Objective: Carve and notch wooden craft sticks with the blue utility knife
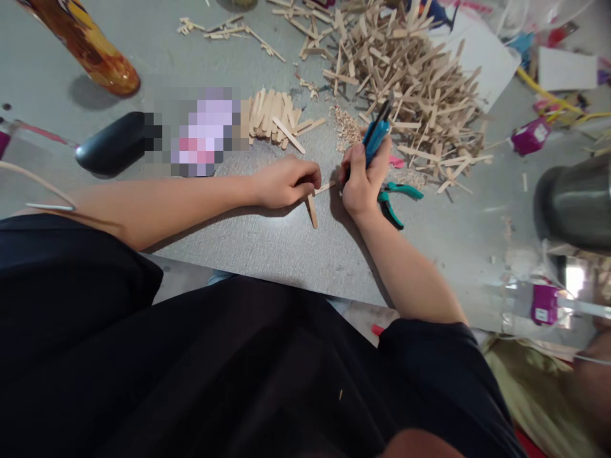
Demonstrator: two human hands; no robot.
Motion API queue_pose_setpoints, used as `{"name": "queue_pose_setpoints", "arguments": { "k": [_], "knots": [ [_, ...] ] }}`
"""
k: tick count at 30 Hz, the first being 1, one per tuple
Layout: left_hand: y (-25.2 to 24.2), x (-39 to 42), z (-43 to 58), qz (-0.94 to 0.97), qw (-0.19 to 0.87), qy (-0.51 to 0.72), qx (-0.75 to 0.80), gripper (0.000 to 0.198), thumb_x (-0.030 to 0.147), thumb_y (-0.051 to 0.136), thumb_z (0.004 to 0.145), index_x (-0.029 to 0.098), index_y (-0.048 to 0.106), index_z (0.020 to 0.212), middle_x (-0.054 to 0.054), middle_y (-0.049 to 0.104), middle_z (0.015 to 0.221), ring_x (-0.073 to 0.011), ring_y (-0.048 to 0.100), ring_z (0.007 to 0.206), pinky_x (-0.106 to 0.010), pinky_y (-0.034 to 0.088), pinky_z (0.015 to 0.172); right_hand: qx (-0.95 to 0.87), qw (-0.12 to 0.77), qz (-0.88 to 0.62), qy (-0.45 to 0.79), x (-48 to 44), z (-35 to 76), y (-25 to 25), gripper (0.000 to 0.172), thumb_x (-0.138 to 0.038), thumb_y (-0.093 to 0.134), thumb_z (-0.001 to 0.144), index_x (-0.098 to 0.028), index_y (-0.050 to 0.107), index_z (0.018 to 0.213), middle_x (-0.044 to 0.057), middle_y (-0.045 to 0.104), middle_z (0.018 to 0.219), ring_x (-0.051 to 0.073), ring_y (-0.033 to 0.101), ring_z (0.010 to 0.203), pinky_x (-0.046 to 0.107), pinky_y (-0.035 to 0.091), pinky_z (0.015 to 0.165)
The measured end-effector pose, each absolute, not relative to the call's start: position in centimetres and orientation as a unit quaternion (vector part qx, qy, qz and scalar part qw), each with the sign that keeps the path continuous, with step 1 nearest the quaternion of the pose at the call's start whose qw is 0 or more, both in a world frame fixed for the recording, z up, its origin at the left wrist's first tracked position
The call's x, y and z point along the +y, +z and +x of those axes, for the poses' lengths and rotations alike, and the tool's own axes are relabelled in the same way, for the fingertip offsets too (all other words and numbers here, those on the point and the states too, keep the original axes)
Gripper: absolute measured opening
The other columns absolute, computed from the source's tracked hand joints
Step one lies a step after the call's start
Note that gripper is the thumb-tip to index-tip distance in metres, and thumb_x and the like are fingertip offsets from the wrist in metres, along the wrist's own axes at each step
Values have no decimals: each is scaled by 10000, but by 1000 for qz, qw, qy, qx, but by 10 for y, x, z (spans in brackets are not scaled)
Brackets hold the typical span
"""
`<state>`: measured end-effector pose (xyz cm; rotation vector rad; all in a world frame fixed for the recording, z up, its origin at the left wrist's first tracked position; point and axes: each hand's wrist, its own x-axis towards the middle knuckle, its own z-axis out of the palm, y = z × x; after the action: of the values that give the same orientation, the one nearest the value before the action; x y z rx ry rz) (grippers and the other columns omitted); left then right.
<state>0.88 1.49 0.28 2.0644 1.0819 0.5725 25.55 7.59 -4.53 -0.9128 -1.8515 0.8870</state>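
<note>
So from your head cam, the only view here, I'd use the neat stack of sticks as the landmark. Your left hand is just on your side of it, thumb and fingers pinched together on a thin wooden piece, as far as I can tell. That piece is on your side of the stack and off to its right, long axis running sideways, free end pointing at your right hand. Left's clearly the nearer one; whether that end touches the right, I can't tell. A wider stick angles from the left fingertips toward you, farther from the stack. Your right hand, to the right of the stack and closer to you, is wrapped around a blue-handled tool, dark end aimed away from you, so looks like the sideways gap between hands matters most. Green-handled tool lies on the counter, farther right of the stack.
</note>
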Motion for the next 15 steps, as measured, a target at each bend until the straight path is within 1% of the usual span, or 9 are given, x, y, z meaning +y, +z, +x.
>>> {"name": "queue_pose_setpoints", "arguments": {
  "k": [1, 2, 4, 6, 8, 10, 12, 13, 15],
  "knots": [
    [2, 15, 9, 801, 365, 225, 418, 162, 269, 639, 1026, 217, 775, 1097, -28, 760, 907, -200, 680, 846, -341, 476, 844, -683, 506, -376, 369, 68, 250, -41, 568, -870, 477, 1209, -402, 484, 1532, -64, 670, 955, 109, 539, 576, 260, 512, 524],
    [2, 15, 9, 800, 368, 229, 414, 161, 264, 640, 1027, 221, 774, 1105, -25, 759, 906, -201, 682, 847, -345, 479, 847, -643, 541, -376, 391, 60, 244, -35, 553, -855, 615, 1169, -390, 547, 1461, -65, 695, 949, 110, 555, 556, 270, 503, 494],
    [1, 14, 9, 797, 376, 237, 408, 157, 249, 643, 1022, 223, 770, 1111, -22, 752, 901, -201, 679, 834, -353, 485, 839, -599, 526, -381, 469, 44, 237, -19, 568, -846, 780, 1075, -345, 671, 1320, -25, 758, 1011, 128, 653, 587, 299, 546, 484],
    [0, 13, 10, 792, 385, 241, 407, 146, 237, 647, 1016, 220, 765, 1100, -14, 731, 877, -194, 659, 797, -355, 479, 809, -565, 483, -388, 545, 30, 237, 1, 576, -849, 846, 1017, -307, 722, 1166, -4, 762, 960, 161, 717, 610, 322, 591, 491],
    [1, 13, 10, 786, 395, 245, 407, 132, 221, 646, 1010, 218, 759, 1078, -3, 711, 851, -184, 636, 761, -351, 466, 783, -537, 439, -399, 599, 17, 243, 19, 574, -835, 879, 993, -288, 744, 1106, 3, 751, 896, 182, 748, 638, 318, 605, 495],
    [1, 12, 11, 779, 407, 250, 406, 110, 213, 653, 1010, 216, 752, 1059, 2, 704, 839, -178, 631, 754, -346, 463, 779, -509, 417, -417, 627, 3, 251, 29, 554, -783, 925, 979, -274, 776, 1141, 3, 761, 888, 169, 743, 641, 289, 595, 484],
    [2, 12, 11, 772, 416, 250, 410, 87, 213, 666, 1013, 215, 746, 1048, 3, 707, 836, -178, 638, 764, -342, 463, 782, -491, 402, -428, 644, -10, 259, 31, 522, -733, 930, 996, -269, 777, 1179, -5, 763, 862, 159, 729, 619, 279, 598, 482],
    [3, 13, 11, 770, 418, 249, 414, 77, 215, 673, 1014, 215, 744, 1044, 2, 707, 836, -178, 641, 769, -341, 464, 784, -494, 395, -425, 647, -16, 263, 29, 509, -719, 918, 1014, -274, 765, 1208, -11, 767, 855, 157, 722, 599, 280, 600, 479],
    [3, 13, 11, 765, 421, 246, 421, 73, 212, 679, 1015, 216, 745, 1047, 5, 705, 838, -178, 635, 772, -339, 466, 789, -514, 403, -409, 637, -27, 270, 20, 511, -649, 928, 1036, -334, 683, 1356, -50, 774, 846, 159, 725, 566, 274, 600, 470]
  ]
}}
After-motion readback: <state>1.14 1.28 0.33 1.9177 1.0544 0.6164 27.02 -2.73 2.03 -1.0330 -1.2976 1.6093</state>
